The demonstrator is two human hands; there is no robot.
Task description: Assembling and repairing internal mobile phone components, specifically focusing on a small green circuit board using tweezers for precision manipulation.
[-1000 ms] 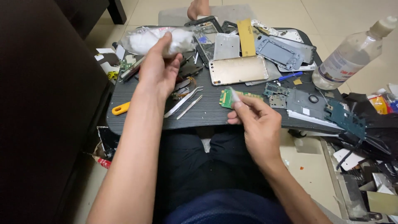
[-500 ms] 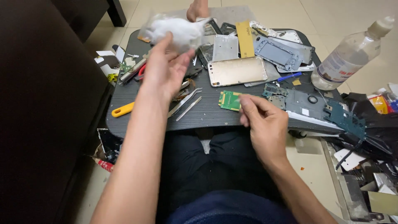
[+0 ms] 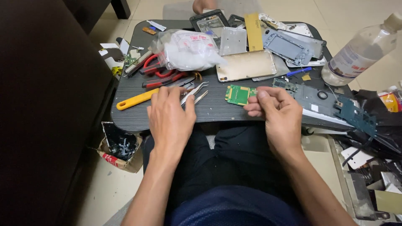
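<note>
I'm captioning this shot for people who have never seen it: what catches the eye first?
Two bare hands at the near edge of a cluttered dark lap table: the right hand pinches a small green circuit board, the left hand lies flat beside silver tweezers. Behind them sit a crumpled white plastic bag and a gold metal phone back.

You sit at a small dark table (image 3: 138, 119) with rounded corners and a ribbed top, set on a pale tiled floor (image 3: 360, 12) that runs from 11 round to 1 o'clock. At 9 o'clock a large dark cabinet (image 3: 46, 104) fills your side; what it is made of is hard to tell. A dark furniture leg (image 3: 120, 7) stands at 11 o'clock. The light is soft and even, with faint shadows.
</note>
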